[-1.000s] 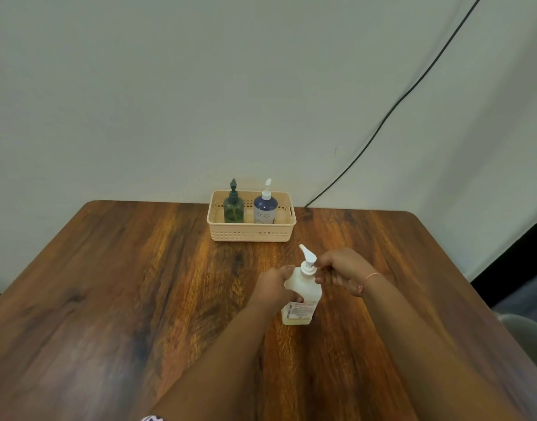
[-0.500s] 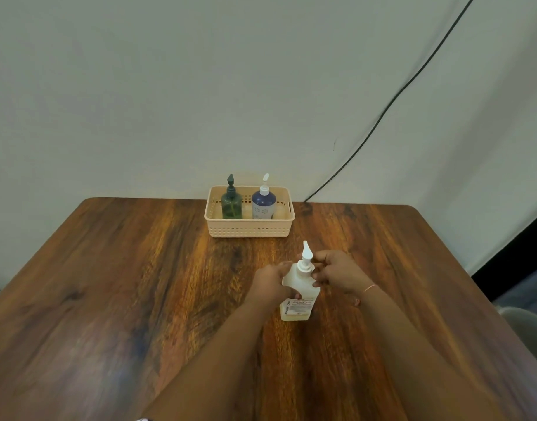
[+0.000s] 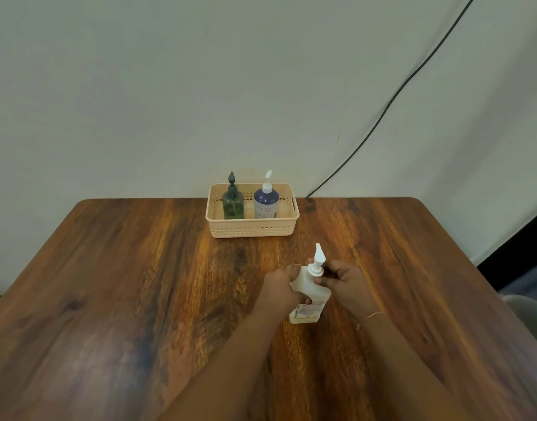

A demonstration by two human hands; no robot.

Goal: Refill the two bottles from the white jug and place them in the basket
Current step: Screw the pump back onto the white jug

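Note:
A white jug [image 3: 310,294] with a pump top stands on the wooden table [image 3: 139,299], a little yellowish liquid at its bottom. My left hand [image 3: 279,288] grips its body from the left. My right hand [image 3: 341,279] pinches the pump collar at the neck from the right. At the table's far edge a beige basket [image 3: 252,230] holds a green bottle [image 3: 232,203] with a dark pump and a blue bottle [image 3: 265,202] with a white pump, both upright and side by side.
A pale wall rises right behind the table. A black cable [image 3: 382,112] runs down it to the table's far edge, right of the basket. A grey chair [image 3: 528,317] shows past the table's right side.
The pump nozzle has turned, from pointing up-left to pointing almost straight away from me. My right hand has shifted a little around the collar. The left hand keeps its grip.

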